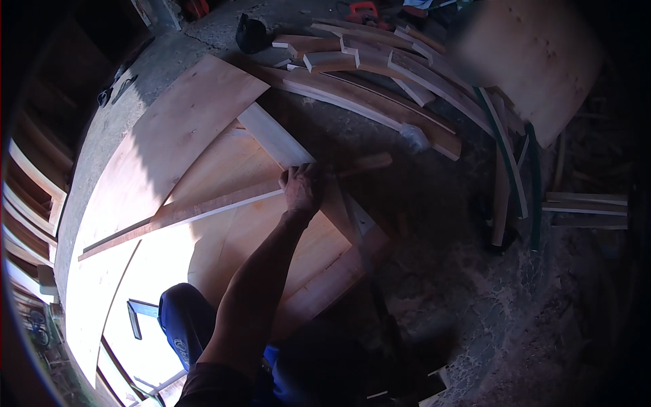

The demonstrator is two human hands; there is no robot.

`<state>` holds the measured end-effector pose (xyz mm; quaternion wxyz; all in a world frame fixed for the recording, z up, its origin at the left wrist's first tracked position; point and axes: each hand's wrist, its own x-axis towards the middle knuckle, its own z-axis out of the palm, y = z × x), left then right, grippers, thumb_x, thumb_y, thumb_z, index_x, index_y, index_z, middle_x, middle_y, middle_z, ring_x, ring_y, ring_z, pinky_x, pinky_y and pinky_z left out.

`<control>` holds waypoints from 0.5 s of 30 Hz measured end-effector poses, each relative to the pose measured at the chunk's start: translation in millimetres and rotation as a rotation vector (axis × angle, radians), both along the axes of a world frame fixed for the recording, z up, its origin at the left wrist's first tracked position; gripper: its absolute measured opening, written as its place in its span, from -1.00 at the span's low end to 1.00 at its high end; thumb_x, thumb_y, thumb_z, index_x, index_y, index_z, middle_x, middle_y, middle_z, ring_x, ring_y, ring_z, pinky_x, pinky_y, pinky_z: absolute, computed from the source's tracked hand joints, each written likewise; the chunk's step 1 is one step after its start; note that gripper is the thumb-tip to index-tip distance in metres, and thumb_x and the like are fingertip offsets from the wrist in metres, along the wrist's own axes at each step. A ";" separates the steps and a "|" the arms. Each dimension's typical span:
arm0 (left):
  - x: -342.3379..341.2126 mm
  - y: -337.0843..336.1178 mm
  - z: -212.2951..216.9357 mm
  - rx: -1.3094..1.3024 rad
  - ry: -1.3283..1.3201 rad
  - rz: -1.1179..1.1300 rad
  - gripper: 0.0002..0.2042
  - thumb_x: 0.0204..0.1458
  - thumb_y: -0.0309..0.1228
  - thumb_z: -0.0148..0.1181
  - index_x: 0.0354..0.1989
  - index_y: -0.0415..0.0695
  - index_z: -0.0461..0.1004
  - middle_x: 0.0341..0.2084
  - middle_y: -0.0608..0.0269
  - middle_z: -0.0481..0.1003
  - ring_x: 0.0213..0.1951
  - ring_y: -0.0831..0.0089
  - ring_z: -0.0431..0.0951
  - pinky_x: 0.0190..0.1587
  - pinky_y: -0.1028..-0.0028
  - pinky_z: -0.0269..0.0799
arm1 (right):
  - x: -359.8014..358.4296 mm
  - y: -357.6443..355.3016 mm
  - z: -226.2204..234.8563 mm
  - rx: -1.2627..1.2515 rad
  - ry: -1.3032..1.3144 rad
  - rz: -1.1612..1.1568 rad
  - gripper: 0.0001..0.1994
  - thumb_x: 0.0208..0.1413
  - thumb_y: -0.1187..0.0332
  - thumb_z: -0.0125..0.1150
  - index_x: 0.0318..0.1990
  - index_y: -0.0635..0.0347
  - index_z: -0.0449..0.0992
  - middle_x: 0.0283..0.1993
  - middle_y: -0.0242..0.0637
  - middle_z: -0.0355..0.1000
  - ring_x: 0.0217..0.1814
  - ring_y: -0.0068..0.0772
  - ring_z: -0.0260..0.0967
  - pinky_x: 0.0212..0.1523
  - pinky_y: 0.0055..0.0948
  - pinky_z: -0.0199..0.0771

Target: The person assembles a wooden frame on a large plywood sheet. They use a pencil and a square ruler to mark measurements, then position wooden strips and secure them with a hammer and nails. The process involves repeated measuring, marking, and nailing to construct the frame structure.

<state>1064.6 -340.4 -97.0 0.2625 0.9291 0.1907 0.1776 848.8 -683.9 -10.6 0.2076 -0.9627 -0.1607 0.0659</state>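
My left hand presses down with its fingers curled over a long wooden strip. The strip lies across a flat wooden panel with a pale edge board. Beyond my hand, the strip's end sticks out to the right over the floor. Close to the right of my hand, a thin dark blade, apparently a handsaw, crosses the strip and slopes down toward me. My right hand cannot be made out in the dark, blurred area at the blade's lower end.
A plywood sheet lies to the left, partly sunlit. A try square rests by my knee. Several curved and straight timber pieces are spread over the far floor. Another sheet stands at the far right. A red power tool sits at the back.
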 end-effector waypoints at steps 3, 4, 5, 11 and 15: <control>-0.4 -1.7 2.3 0.010 0.020 -0.004 -0.69 0.10 -0.14 0.12 -0.04 0.03 0.55 -0.06 0.21 0.53 0.09 0.13 0.37 0.23 0.06 0.03 | 47.9 34.7 -2.0 0.458 -0.065 -0.034 -0.61 0.18 0.27 0.22 0.12 0.23 0.49 -0.15 -0.13 0.57 -0.28 -0.20 0.54 -0.30 -0.34 0.48; 0.6 -2.0 6.0 0.021 -0.010 0.001 -0.69 0.10 -0.13 0.12 -0.04 0.03 0.55 -0.07 0.21 0.54 0.09 0.13 0.38 0.23 0.06 0.03 | 86.2 65.2 -5.5 0.679 -0.166 0.007 -0.60 0.16 0.29 0.25 0.11 0.30 0.49 -0.15 -0.07 0.57 -0.24 -0.15 0.56 -0.25 -0.32 0.51; 0.9 -2.9 10.1 0.028 0.017 0.001 -0.68 0.10 -0.13 0.12 -0.04 0.04 0.55 -0.07 0.21 0.54 0.09 0.13 0.38 0.23 0.06 0.03 | 125.5 95.3 -9.9 0.818 -0.197 0.057 -0.58 0.14 0.30 0.28 0.10 0.37 0.50 -0.15 -0.02 0.58 -0.19 -0.09 0.58 -0.20 -0.31 0.54; -0.3 -0.5 14.9 0.038 0.071 0.002 -0.69 0.11 -0.16 0.11 -0.01 0.11 0.56 -0.03 0.23 0.53 0.11 0.16 0.39 0.22 0.07 0.03 | 122.6 86.7 0.9 0.643 -0.179 0.194 -0.45 0.20 0.26 0.18 0.33 0.17 0.27 0.04 -0.04 0.51 -0.09 0.07 0.52 -0.23 -0.32 0.51; -1.8 1.0 2.7 0.004 0.012 -0.015 -0.68 0.10 -0.15 0.13 -0.02 0.05 0.56 -0.07 0.21 0.53 0.08 0.15 0.38 0.22 0.07 0.04 | 27.6 15.8 8.4 0.112 0.113 0.063 -0.49 0.27 0.28 0.07 0.37 0.05 0.26 0.10 -0.15 0.48 -0.10 -0.08 0.51 -0.26 -0.35 0.47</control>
